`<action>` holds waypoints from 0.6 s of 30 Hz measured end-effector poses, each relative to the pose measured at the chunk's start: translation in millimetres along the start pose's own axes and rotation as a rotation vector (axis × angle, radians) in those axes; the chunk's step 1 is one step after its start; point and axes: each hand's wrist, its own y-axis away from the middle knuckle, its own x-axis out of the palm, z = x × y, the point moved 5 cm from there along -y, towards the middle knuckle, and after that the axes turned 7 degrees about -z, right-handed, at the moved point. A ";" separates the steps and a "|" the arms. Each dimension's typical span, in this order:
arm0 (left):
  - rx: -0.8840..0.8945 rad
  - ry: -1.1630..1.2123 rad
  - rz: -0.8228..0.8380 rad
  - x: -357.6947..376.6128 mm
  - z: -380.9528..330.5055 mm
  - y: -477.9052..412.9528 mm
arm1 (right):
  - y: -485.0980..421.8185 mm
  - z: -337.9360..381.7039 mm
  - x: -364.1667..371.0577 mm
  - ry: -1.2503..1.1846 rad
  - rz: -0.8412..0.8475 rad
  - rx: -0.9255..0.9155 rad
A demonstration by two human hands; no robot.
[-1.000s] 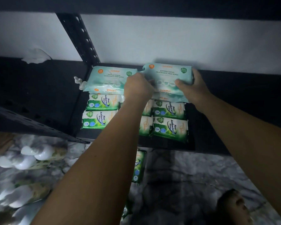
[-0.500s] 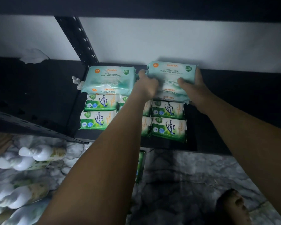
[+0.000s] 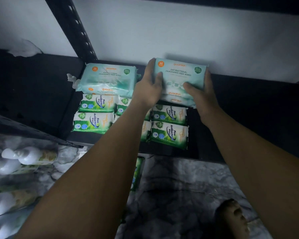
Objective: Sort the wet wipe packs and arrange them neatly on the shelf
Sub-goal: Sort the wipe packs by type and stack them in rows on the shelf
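Observation:
On the dark shelf [image 3: 41, 94] two stacks of pale teal antibacterial wipe packs stand against the back wall. The left teal stack [image 3: 109, 78] lies untouched. My left hand [image 3: 149, 88] and my right hand [image 3: 201, 94] hold the top teal pack [image 3: 179, 73] of the right stack from both sides, thumbs on its face. In front of them lie several green pine wipe packs in rows, one at the left [image 3: 97, 103] and one at the right front [image 3: 169, 134]. My left forearm covers the middle ones.
A perforated black upright [image 3: 72, 28] rises at the back left. Below the shelf, white bottles [image 3: 29, 156] lie on the marbled floor [image 3: 179, 195] at the left. One green pack [image 3: 137, 171] stands under the shelf edge. A bare foot [image 3: 233, 219] shows at the lower right.
Both hands have shifted from the front of the right teal stack to its sides. The top pack now sits squarer against the wall. The camera has tilted slightly down.

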 end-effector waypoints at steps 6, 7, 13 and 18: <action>0.018 0.132 -0.120 -19.8 -25.3 41.5 | 39.8 24.2 1.1 -0.082 -0.080 -0.066; 0.001 0.154 -0.137 -24.7 -26.9 52.0 | 51.4 26.4 3.9 -0.081 -0.079 -0.053; -0.090 0.149 -0.241 -67.8 -40.2 132.2 | 123.5 44.8 19.6 -0.047 -0.076 -0.015; -0.090 0.064 -0.296 -116.3 -73.7 214.2 | 205.7 86.3 18.2 -0.005 -0.018 -0.044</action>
